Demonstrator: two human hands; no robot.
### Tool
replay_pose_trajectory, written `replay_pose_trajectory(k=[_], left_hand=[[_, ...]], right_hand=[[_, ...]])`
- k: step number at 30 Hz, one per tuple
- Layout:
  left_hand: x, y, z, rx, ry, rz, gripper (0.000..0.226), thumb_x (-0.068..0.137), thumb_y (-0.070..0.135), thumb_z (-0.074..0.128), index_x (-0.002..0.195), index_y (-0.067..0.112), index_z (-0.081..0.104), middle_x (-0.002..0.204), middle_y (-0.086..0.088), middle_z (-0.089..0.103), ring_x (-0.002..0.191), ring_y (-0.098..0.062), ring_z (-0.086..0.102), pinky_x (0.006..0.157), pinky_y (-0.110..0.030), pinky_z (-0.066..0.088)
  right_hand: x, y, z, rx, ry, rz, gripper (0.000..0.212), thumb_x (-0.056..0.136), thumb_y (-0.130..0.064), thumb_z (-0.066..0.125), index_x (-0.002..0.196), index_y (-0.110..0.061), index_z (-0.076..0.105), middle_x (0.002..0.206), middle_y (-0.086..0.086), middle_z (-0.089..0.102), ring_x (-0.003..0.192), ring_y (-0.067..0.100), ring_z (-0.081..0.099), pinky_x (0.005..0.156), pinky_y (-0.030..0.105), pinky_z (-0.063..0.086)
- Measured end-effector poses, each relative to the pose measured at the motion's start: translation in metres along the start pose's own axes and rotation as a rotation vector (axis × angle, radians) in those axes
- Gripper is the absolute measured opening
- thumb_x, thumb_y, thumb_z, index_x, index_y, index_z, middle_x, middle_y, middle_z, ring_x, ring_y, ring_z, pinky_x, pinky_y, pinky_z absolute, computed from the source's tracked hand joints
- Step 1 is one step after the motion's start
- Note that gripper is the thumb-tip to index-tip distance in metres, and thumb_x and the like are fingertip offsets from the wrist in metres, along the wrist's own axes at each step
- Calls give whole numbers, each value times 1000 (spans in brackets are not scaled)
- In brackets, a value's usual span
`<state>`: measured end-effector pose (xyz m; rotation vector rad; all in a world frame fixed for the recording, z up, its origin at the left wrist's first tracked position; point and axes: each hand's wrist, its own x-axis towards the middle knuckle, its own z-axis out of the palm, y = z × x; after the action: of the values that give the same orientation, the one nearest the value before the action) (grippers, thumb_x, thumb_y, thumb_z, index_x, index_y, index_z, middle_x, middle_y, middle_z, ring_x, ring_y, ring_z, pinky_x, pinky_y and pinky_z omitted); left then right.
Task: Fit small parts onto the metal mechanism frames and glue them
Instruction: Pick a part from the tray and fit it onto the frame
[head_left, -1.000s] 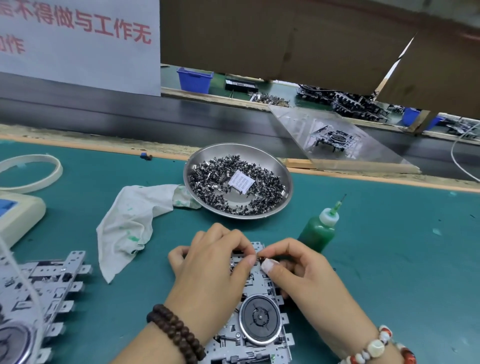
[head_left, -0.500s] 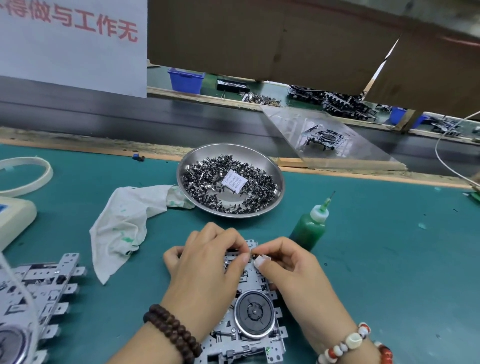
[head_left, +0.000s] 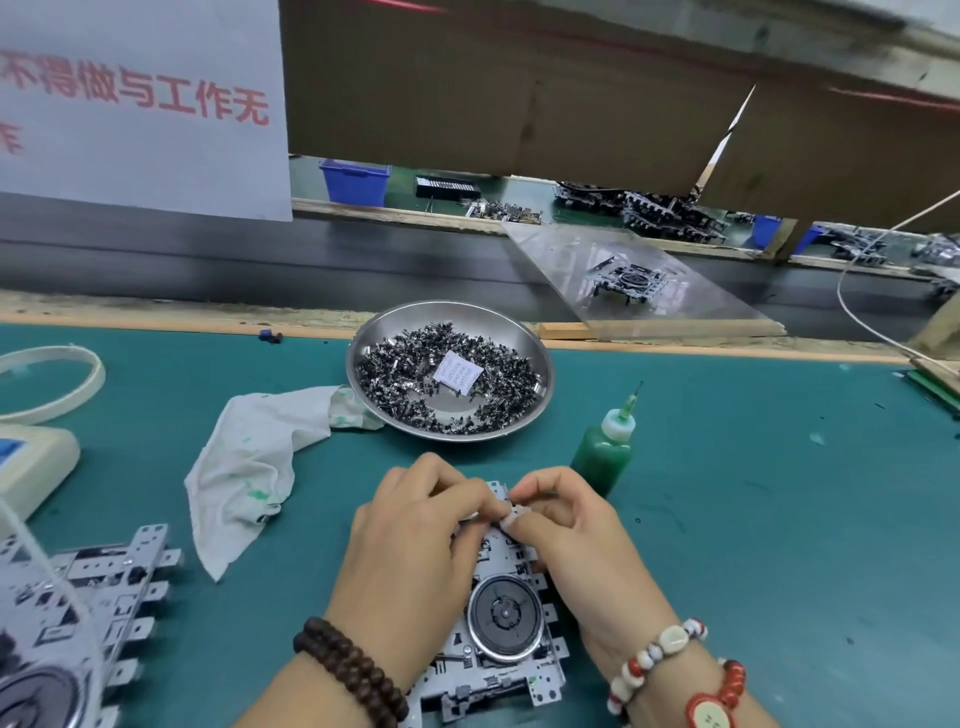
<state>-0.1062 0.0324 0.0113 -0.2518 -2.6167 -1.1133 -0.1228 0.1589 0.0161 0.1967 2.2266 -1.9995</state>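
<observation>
A metal mechanism frame (head_left: 498, 654) with a round black disc lies on the green mat in front of me. My left hand (head_left: 410, 551) rests over its left side, fingertips pinched at the frame's far edge. My right hand (head_left: 566, 535) meets it there, thumb and forefinger closed around a small part that is mostly hidden between the fingers. A steel bowl (head_left: 535, 343) full of small dark parts stands beyond the hands. The green glue bottle (head_left: 605, 447) with a needle tip stands upright just right of the hands.
A stained white rag (head_left: 249, 462) lies left of the bowl. More metal frames (head_left: 78, 613) are stacked at the lower left, near a beige device (head_left: 31, 462) and a white ring (head_left: 57, 379). A conveyor belt (head_left: 208, 260) runs behind the mat, with a clear sheet (head_left: 649, 280) leaning on it.
Both hands stay pinched together at the frame's far edge, fingertips now closer together. The head view has shifted slightly; frame, bowl and bottle have not moved.
</observation>
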Motion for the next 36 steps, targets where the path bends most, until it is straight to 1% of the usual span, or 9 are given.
replay_pose_trajectory(k=[5, 8, 13, 19, 23, 26, 28, 31, 36], left_hand=[[-1, 1, -1, 16, 6, 28, 12, 85, 23, 60, 84, 34, 66, 85, 17, 46, 86, -6, 39, 80, -34, 40], [-1, 1, -1, 35, 1, 37, 11, 86, 24, 58, 83, 34, 63, 87, 15, 46, 87, -8, 39, 80, -35, 40], [-2, -1, 1, 62, 5, 58, 10, 89, 29, 54, 81, 34, 58, 88, 15, 46, 84, -7, 36, 78, -32, 40], [-2, -5, 3, -24, 10, 32, 11, 87, 26, 57, 86, 33, 65, 89, 20, 48, 86, 0, 37, 76, -9, 32], [0, -7, 2, -117, -20, -28, 21, 86, 25, 59, 79, 45, 59, 89, 23, 50, 94, 6, 41, 81, -1, 27], [2, -7, 2, -131, -31, -34, 24, 86, 28, 59, 78, 49, 51, 91, 23, 51, 95, 8, 44, 83, -2, 30], [3, -8, 2, -123, -35, -25, 25, 86, 28, 58, 80, 50, 46, 93, 22, 51, 96, 8, 44, 84, -1, 29], [8, -9, 1, -120, -40, -28, 25, 87, 30, 57, 83, 51, 43, 96, 24, 50, 99, 8, 42, 84, 0, 28], [12, -14, -9, -158, -126, -73, 23, 83, 38, 57, 94, 54, 46, 108, 37, 40, 112, 20, 22, 84, 9, 15]], right_hand=[[-6, 1, -4, 45, -6, -50, 16, 82, 3, 64, 78, -11, 57, 83, 8, 66, 54, -2, 55, 51, 9, 41], [-13, 4, -10, 78, 40, -81, 25, 79, 6, 65, 66, -15, 62, 86, -3, 71, 61, -3, 62, 53, 11, 45], [-24, 12, -26, 40, 110, -99, 40, 79, 10, 62, 52, -20, 68, 73, -8, 72, 63, -3, 63, 51, 15, 49], [-22, 16, -55, 13, 262, -158, 35, 81, 6, 59, 66, -22, 74, 64, -9, 67, 56, -2, 59, 55, 18, 54], [-9, 16, -70, -106, 366, -232, 27, 80, -11, 69, 91, -36, 66, 96, -16, 65, 81, 1, 59, 77, 26, 50], [8, 14, -72, -241, 242, -206, 55, 76, -19, 74, 115, -44, 44, 118, -21, 48, 107, 1, 47, 79, 16, 39], [19, 9, -71, -322, 103, -199, 53, 78, -20, 72, 120, -38, 46, 122, -19, 51, 112, 2, 48, 79, 11, 39], [31, 2, -69, -392, -34, -277, 25, 81, -18, 69, 101, -29, 58, 98, -20, 68, 90, -6, 61, 76, 8, 41], [31, 1, -64, -276, -82, -380, 26, 80, -42, 67, 106, -36, 65, 81, -11, 66, 68, 7, 62, 67, 13, 47]])
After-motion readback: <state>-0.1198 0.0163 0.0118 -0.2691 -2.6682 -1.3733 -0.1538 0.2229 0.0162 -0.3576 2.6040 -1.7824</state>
